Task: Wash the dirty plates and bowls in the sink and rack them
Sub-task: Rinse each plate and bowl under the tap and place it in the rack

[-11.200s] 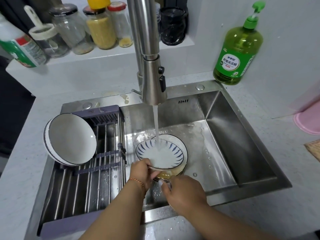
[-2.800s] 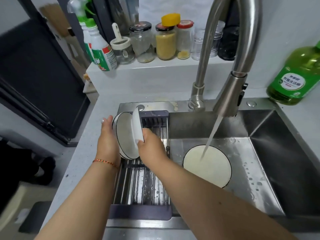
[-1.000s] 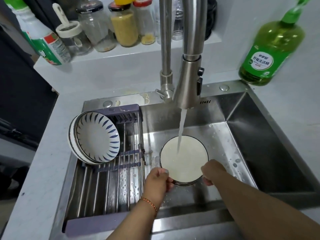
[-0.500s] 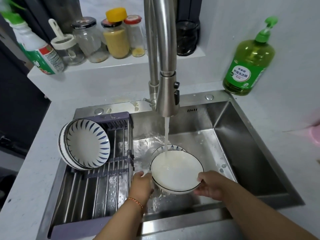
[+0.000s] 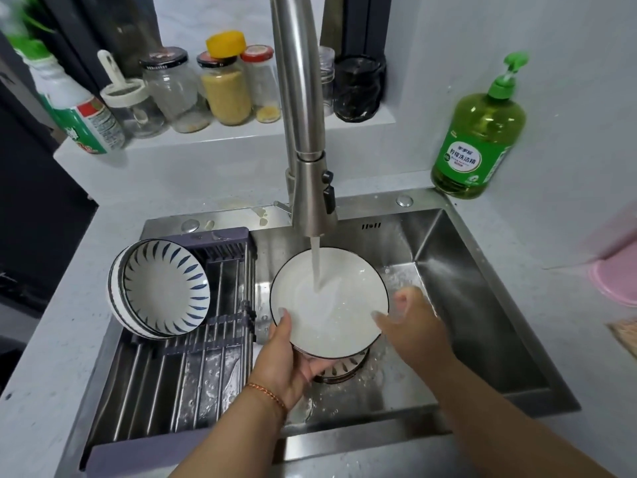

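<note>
A white bowl with a dark rim point(image 5: 327, 305) is held tilted under the running tap point(image 5: 312, 198) in the steel sink point(image 5: 482, 305). My left hand point(image 5: 286, 360) grips its near-left rim from below. At the bowl's right rim my right hand point(image 5: 410, 326) rests with fingers spread, one finger inside; it is blurred. Under the bowl, a blue-striped dish point(image 5: 341, 369) lies on the sink floor, mostly hidden. Two bowls, the front one blue-striped point(image 5: 162, 288), stand on edge in the grey drying rack point(image 5: 172, 391) over the sink's left side.
A green dish-soap pump bottle point(image 5: 477, 139) stands on the counter at the back right. Jars point(image 5: 227, 88) and a spray bottle point(image 5: 82, 122) line the ledge behind the tap. A pink object point(image 5: 617, 281) sits at the right edge.
The white bowl has been lifted off the striped dish and raised into the water stream. My right hand has shifted from gripping the rim to spreading its fingers at it.
</note>
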